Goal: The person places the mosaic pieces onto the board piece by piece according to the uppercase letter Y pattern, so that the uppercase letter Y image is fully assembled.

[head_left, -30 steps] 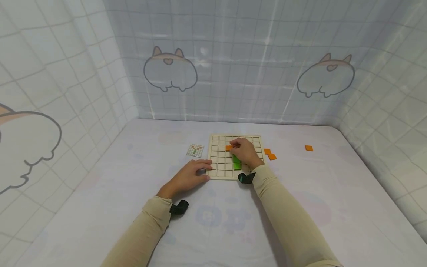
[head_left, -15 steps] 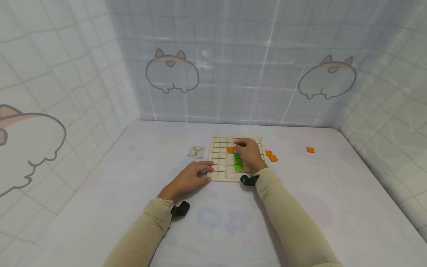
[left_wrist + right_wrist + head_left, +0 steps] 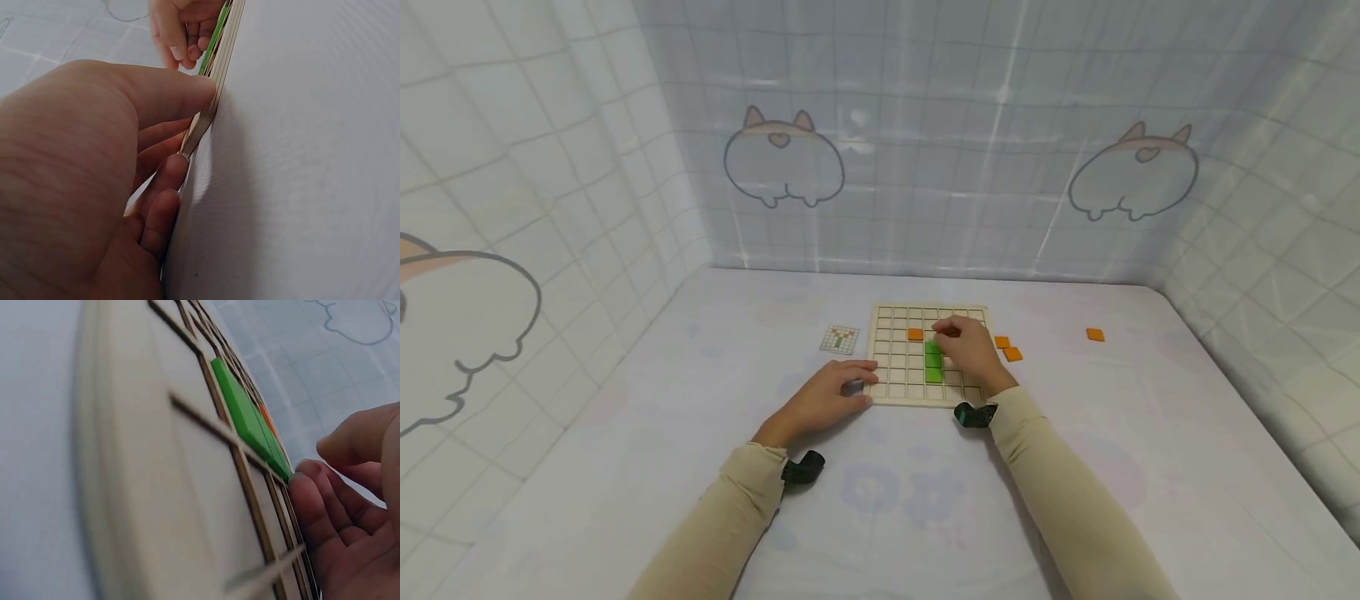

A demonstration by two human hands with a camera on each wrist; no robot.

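A pale wooden grid board [image 3: 891, 387] lies flat on the table, beside my left hand [image 3: 823, 396]. The left fingers and thumb bracket its near-left corner; the left wrist view has the thumb [image 3: 194, 94] against the board's edge. Over the right part of the board is my right hand [image 3: 973, 350], fingers loosely curled. Its thumb and fingertips stand apart in the right wrist view, with no tile showing between them. Green square tiles [image 3: 933, 362] form a column of three in the grid, partly beside the right fingertips. One orange tile [image 3: 915, 334] sits up and left of that column.
Two loose orange tiles [image 3: 1012, 354] lie just right of the board, and another orange tile [image 3: 1095, 334] is farther right. A small pattern card [image 3: 838, 339] with a coloured grid lies left of the board. Grid-patterned cloth walls [image 3: 925, 208] enclose the table.
My right hand has drawn back to the right, away from the orange tile on the board. That tile and the upper green tile now show more fully. The left hand stays at the corner.
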